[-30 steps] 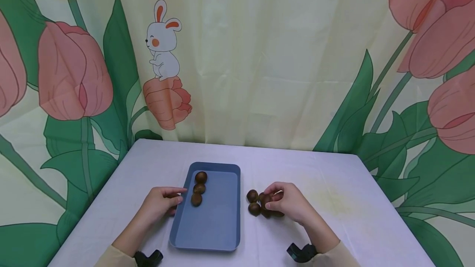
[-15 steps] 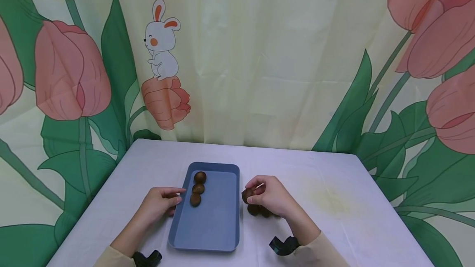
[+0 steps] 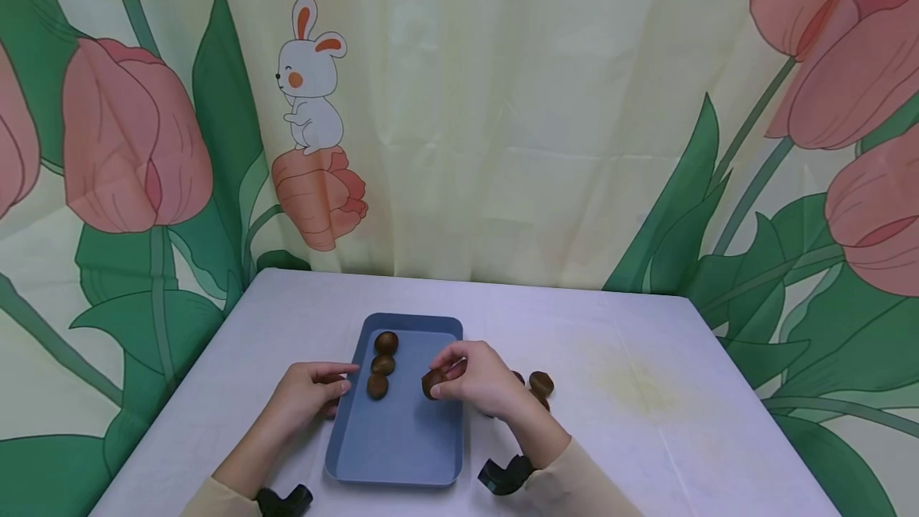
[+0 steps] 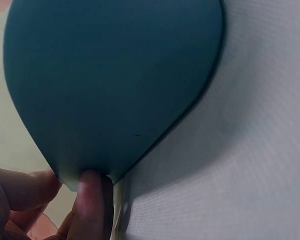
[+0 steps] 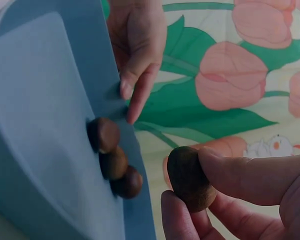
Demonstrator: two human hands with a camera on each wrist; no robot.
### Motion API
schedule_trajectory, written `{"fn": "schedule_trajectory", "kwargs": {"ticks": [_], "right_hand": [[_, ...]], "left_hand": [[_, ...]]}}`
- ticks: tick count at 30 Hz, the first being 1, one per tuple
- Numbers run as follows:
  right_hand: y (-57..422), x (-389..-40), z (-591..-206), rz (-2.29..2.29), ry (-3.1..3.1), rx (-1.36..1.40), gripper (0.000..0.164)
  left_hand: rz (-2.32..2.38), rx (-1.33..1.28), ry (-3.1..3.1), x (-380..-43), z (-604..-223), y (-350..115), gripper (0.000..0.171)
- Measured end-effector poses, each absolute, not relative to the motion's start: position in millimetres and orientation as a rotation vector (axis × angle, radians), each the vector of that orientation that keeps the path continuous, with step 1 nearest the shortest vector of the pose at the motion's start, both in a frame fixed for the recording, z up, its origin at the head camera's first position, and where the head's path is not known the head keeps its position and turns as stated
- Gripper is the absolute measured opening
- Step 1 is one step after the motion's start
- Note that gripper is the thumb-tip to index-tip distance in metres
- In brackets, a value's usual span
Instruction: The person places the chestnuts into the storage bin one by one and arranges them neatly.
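My right hand point(image 3: 477, 377) pinches one brown chestnut point(image 5: 190, 177) between thumb and fingertips, holding it over the right half of the blue-grey tray point(image 3: 395, 453). Three more chestnuts point(image 3: 383, 364) lie in a row along the tray's left side. At the left rim, my left hand point(image 3: 309, 389) holds the tray's edge; the left wrist view shows fingers at the rim and against the outer wall point(image 4: 115, 100). Right of the tray, several loose chestnuts point(image 3: 542, 384) rest on the cloth, partly hidden behind my right hand and wrist.
A white cloth covers the table point(image 3: 610, 437). Behind it hangs a curtain point(image 3: 517, 142) printed with tulips and a rabbit on a carrot. Black camera mounts point(image 3: 505, 475) sit at both wrists, by beige sleeves point(image 3: 581, 493).
My right hand has picked a chestnut from the pile and carried it left, from the cloth to above the tray. The left hand stays at the tray's left rim.
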State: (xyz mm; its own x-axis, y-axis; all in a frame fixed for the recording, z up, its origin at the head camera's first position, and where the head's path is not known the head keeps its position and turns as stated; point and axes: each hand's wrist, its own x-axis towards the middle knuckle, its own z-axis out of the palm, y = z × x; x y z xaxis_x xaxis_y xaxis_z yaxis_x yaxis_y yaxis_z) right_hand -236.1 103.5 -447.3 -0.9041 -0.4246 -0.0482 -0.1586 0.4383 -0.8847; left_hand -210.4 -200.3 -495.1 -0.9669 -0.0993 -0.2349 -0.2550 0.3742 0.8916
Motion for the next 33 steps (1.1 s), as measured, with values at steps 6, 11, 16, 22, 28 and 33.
{"fn": "schedule_trajectory", "kwargs": {"ticks": [6, 11, 16, 22, 28, 33], "right_hand": [[83.6, -234.8, -447.7, -1.465, 2.419, -0.513, 0.022], [68.1, -233.5, -450.6, -1.466, 2.422, -0.52, 0.021], [56.3, -233.6, -453.1, -1.473, 2.428, -0.519, 0.02], [46.1, -233.9, -460.1, -1.42, 2.444, -0.511, 0.021], [40.8, -233.9, -466.3, -1.349, 2.464, -0.488, 0.022], [38.4, -234.9, -469.9, -1.296, 2.471, -0.487, 0.022]], "left_hand": [[1.633, -0.322, 2.497, -210.1, -493.3, -200.9, 0.028], [1.634, -0.322, 2.492, -210.0, -492.4, -200.6, 0.028], [1.647, -0.319, 2.483, -210.0, -492.7, -200.1, 0.028], [1.65, -0.322, 2.473, -210.0, -491.7, -200.1, 0.028], [1.65, -0.316, 2.47, -210.4, -492.3, -200.4, 0.029], [1.642, -0.314, 2.48, -210.3, -492.7, -200.5, 0.029]]}}
